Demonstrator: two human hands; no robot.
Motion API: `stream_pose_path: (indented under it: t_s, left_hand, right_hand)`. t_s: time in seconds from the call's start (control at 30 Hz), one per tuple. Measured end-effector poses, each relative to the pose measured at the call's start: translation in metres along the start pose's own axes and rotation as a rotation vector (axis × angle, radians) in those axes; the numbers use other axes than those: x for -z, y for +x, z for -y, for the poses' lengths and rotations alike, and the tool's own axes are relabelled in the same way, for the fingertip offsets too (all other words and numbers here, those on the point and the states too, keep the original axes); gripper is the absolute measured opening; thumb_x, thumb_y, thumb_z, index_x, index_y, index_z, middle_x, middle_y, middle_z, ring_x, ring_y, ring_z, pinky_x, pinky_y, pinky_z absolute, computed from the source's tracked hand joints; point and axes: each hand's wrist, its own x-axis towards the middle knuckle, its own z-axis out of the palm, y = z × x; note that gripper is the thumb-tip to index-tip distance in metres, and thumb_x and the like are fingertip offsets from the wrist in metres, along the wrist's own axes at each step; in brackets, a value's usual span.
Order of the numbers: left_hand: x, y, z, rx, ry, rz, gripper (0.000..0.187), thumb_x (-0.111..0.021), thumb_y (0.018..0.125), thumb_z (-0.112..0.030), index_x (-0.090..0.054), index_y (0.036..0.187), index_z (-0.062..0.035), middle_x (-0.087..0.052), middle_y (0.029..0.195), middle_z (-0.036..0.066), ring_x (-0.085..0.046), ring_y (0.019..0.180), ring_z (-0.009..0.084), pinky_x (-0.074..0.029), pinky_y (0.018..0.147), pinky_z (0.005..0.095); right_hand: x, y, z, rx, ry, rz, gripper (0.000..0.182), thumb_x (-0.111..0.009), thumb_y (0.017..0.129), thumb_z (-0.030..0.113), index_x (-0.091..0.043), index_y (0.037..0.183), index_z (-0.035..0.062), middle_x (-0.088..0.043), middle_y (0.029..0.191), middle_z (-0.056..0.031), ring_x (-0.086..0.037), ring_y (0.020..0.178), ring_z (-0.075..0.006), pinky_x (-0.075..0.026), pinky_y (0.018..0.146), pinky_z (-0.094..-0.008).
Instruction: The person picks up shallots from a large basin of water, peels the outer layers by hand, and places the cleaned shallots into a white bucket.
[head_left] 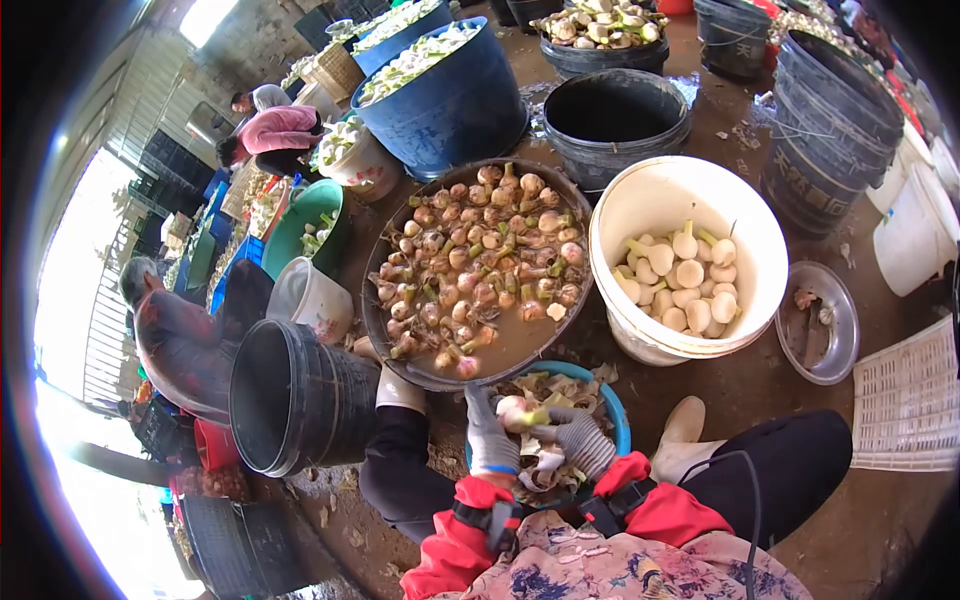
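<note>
A garlic bulb [513,411] with its green-white stem is held between my two hands, above a blue basin [622,415] filled with peeled skins. My left hand [488,438], in a grey glove, is closed against the bulb's left side, thumb pointing up. On the right, my gloved right hand [582,442] has its fingers curled at the stem; whether it also holds a tool is hidden. Just beyond, a wide dark tub [374,335] contains many unpeeled garlic bulbs [480,240] in muddy water. Peeled white bulbs [690,275] lie inside a white bucket [625,325] to the right.
A black bucket [345,395] tilts near my left leg. At right are a metal bowl [848,335] and a white plastic basket [905,405]. Behind stand an open black tub [620,150] and a blue tub [445,110] heaped with garlic. Other people [180,330] work at left.
</note>
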Motion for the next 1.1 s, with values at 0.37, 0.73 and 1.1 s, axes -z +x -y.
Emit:
stream_pose_path:
  t_s: [0.37, 0.73, 1.1]
  left_hand:
    - [0.028, -0.014, 0.016, -0.158, 0.226, 0.252, 0.032, -0.057, 0.086, -0.029, -0.054, 0.103, -0.0024, -0.055, 0.097, 0.008, -0.053, 0.089, 0.0174, -0.045, 0.08, 0.0306]
    - [0.096, -0.022, 0.029, -0.742, 1.078, 0.329, 0.052, -0.066, 0.08, -0.038, -0.048, 0.118, -0.0066, -0.056, 0.106, 0.012, -0.059, 0.091, 0.0271, -0.049, 0.084, 0.0515]
    - [0.085, -0.005, 0.046, -0.229, 0.727, 0.242, 0.068, -0.071, 0.079, -0.028, -0.035, 0.127, 0.0037, -0.051, 0.113, 0.014, -0.054, 0.099, 0.0192, -0.048, 0.084, 0.0309]
  right_hand:
    - [-0.002, -0.01, 0.007, -0.071, -0.132, 0.069, 0.017, -0.066, 0.081, 0.011, -0.066, 0.095, 0.0017, -0.063, 0.083, -0.0018, -0.057, 0.071, -0.0101, -0.049, 0.066, -0.0248]
    - [0.019, 0.01, -0.01, -0.07, -1.091, -0.102, 0.037, -0.065, 0.08, 0.022, -0.057, 0.112, 0.0043, -0.062, 0.097, -0.0226, -0.06, 0.093, -0.0373, -0.047, 0.082, -0.0397]
    - [-0.005, 0.029, -0.053, 0.036, 0.042, -0.002, 0.036, -0.054, 0.087, 0.001, -0.052, 0.123, 0.0035, -0.063, 0.095, -0.0093, -0.058, 0.074, -0.015, -0.047, 0.071, -0.0304]
